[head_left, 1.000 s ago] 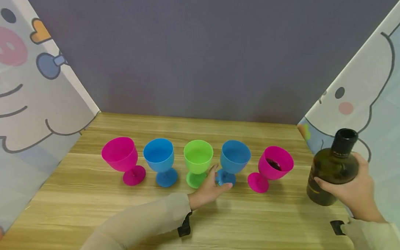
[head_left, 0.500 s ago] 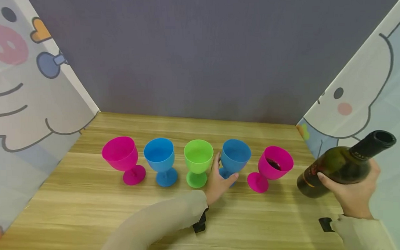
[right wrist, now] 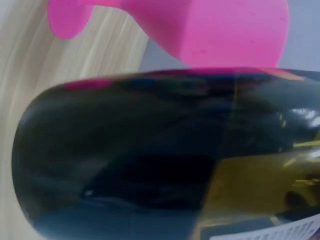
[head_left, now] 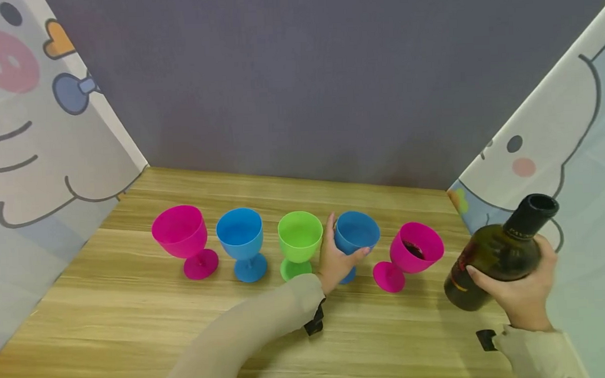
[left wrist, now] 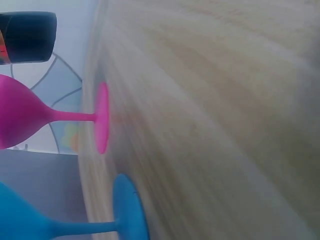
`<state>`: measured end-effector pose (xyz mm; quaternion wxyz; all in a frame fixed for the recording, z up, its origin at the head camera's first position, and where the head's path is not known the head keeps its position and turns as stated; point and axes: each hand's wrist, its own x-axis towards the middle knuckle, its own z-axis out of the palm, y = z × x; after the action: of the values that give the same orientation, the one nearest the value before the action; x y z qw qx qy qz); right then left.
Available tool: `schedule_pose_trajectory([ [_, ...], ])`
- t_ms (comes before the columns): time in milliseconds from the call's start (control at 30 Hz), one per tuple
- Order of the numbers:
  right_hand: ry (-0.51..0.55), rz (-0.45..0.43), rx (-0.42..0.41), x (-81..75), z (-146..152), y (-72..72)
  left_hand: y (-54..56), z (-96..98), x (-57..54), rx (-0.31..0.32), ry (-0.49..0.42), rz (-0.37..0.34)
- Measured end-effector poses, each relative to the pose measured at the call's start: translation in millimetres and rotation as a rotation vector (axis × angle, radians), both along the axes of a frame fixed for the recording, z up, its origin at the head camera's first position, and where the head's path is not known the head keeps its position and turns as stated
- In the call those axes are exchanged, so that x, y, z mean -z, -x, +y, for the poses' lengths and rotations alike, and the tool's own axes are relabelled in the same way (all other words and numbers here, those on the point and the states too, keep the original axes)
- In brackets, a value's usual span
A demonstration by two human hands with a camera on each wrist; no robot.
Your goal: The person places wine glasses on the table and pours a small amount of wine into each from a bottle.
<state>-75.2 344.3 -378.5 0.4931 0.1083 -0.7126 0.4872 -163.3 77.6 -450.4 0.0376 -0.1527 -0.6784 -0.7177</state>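
Around the bowl of the right-hand blue goblet (head_left: 357, 231) curves my left hand (head_left: 334, 263), thumb across its front and a finger up its left side. That goblet stands upright, its foot (left wrist: 129, 210) visible in the left wrist view. My right hand (head_left: 523, 292) grips a dark green wine bottle (head_left: 495, 257) by its body, at the right. The bottle leans to the right, its mouth up and uncapped, and fills much of the right wrist view. Between the two hands a pink goblet (head_left: 418, 246) holds some dark red liquid.
Left of my left hand a green goblet (head_left: 300, 233), another blue goblet (head_left: 240, 233) and another pink goblet (head_left: 181, 232) stand in a row on the wood-grain table (head_left: 136, 311). A grey panel (head_left: 299, 89) rises behind, with cartoon-printed sheets (head_left: 26, 148) at the sides.
My left hand has moved right and forward, from the blue goblet's foot to its bowl. The bottle tipped further right, then came partly back up, and moved a little left.
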Motion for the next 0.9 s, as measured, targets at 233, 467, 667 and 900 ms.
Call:
schedule_pose_trajectory([
  [233, -0.147, 0.083, 0.02, -8.8, -6, 0.2, 2.5, 3.0, -3.8, 0.006, 0.027, 0.022],
  [467, -0.311, 0.116, 0.121, -13.3, 0, 1.3, 5.6, 6.0, -2.8, 0.02, 0.058, -0.018],
  [667, -0.487, 0.107, 0.278, -24.6, -5, 4.5, 9.3, 3.9, -0.1, 0.026, 0.097, -0.034],
  [900, -0.655, 0.086, 0.324, -29.0, -5, 12.5, 10.4, -5.0, -1.7, 0.013, 0.13, -0.031],
])
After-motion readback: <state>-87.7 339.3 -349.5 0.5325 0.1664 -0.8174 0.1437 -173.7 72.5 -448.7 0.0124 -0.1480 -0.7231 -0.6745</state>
